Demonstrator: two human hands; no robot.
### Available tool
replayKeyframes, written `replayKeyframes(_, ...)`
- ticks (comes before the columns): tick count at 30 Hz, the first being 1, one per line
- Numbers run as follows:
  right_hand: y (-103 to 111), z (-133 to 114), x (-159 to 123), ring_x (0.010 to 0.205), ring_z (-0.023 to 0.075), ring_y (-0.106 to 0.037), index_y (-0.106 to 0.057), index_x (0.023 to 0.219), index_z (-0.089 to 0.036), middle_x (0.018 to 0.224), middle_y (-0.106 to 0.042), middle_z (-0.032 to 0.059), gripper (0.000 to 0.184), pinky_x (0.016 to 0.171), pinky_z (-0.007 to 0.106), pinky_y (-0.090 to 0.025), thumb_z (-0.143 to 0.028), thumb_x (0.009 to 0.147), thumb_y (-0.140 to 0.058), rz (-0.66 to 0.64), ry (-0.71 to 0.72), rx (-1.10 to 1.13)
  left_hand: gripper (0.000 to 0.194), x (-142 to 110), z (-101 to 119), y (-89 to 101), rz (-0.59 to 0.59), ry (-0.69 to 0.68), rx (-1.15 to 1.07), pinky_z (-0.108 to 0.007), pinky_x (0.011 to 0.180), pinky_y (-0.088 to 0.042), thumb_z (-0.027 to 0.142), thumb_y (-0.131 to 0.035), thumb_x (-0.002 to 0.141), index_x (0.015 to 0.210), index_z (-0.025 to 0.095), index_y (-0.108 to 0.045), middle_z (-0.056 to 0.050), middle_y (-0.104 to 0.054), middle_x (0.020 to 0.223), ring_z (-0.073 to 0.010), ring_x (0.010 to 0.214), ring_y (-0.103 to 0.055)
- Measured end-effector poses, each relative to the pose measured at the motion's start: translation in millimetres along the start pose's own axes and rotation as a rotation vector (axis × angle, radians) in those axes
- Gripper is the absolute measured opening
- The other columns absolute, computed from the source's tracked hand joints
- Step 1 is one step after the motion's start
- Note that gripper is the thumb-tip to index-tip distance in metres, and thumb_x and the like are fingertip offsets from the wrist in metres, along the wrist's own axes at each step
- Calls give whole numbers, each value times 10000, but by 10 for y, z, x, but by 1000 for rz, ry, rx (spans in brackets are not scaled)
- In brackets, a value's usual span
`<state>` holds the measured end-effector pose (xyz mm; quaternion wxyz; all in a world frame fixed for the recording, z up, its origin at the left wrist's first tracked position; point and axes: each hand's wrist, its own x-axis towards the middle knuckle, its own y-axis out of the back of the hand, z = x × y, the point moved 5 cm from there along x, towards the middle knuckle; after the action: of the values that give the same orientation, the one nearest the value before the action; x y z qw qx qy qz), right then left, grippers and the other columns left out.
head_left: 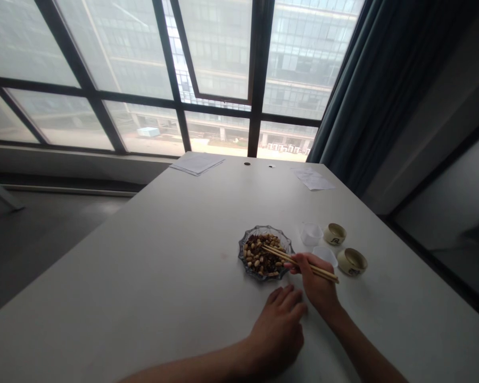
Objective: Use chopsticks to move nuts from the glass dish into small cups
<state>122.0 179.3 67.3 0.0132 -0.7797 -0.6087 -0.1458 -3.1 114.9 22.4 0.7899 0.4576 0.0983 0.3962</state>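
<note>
Tan chopsticks (278,254), slender, scalloped glass bowl (282,235)

The right hand (317,279) partly hides the chopsticks (278,252) and nearer plastic tub (328,256); both forearms (191,367) are cut off below.

Pale wooden chopsticks (324,274) slant down, tips over the peanuts (257,263) and dark reddish pieces (269,260) filling a scalloped glass dish (281,234) on the white worktop (163,266).
</note>
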Motion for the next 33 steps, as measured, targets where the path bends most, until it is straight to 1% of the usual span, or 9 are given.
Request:
replayKeyframes(5,13,30,-21,660,257,-772,-780,902,-164,813,-816,121,461,643,350,-647,-616,890,-691,24,-24,7,415,1,-6,2,-11,5,4,-413,1264,-181,222,-620,921,1333,264,-581,-46,-529,1509,-252,1479,-372)
replayKeyframes(13,-17,95,-4,677,265,-783,-778,907,-150,824,-818,134,480,632,347,-654,-622,882,-698,38,-44,55,395,4,-16,-11,-12,8,0,-409,1264,-182,219,-618,921,1313,261,-593,-46,-537,1501,-252,1475,-380)
replayKeyframes(16,-13,60,-17,680,266,-787,-779,891,-148,806,-815,130,475,642,350,-663,-616,889,-695,61,-29,59,415,3,-12,-5,-12,4,4,-412,1263,-183,214,-618,912,1324,262,-591,-47,-537,1505,-254,1480,-374)
replayKeyframes(18,52,-16,-36,663,266,-787,-779,876,-146,797,-814,130,469,628,352,-666,-609,888,-701,97,1,55,418,4,-13,-2,-13,1,13,-414,1262,-188,211,-615,909,1324,260,-593,-46,-525,1521,-256,1486,-367)
replayKeyframes(20,196,-126,-68,646,268,-787,-780,868,-142,789,-812,133,466,611,354,-667,-603,879,-715,158,38,43,422,5,-16,-5,-14,-3,25,-423,1259,-197,203,-610,901,1320,253,-594,-49,-506,1544,-261,1491,-360)
replayKeyframes(22,423,-249,-123,640,273,-789,-783,882,-133,775,-809,135,466,613,356,-669,-595,876,-723,243,67,22,441,4,-22,-18,-13,-5,37,-436,1256,-205,188,-605,887,1323,249,-591,-50,-486,1564,-266,1496,-350)
replayKeyframes(28,1300,-520,-443,627,249,-783,-774,907,-104,759,-795,115,412,634,324,-661,-507,935,-691,535,137,-107,462,-3,-41,-58,-32,-8,68,-439,1253,-223,166,-599,864,1319,244,-592,-50,-468,1580,-263,1501,-341)
replayKeyframes(30,1562,-529,-569,608,222,-771,-772,904,-104,770,-790,103,382,626,294,-645,-471,952,-679,639,153,-168,470,-3,-41,-49,-38,-9,71,-435,1255,-218,163,-595,868,1330,248,-586,-45,-463,1584,-257,1504,-335)
replayKeyframes(33,1868,-418,-705,574,193,-756,-763,897,-102,756,-781,89,353,628,271,-632,-437,960,-673,754,108,-170,471,0,-41,-29,-45,-2,74,-432,1258,-212,157,-591,877,1337,257,-579,-37,-464,1582,-251,1503,-333)
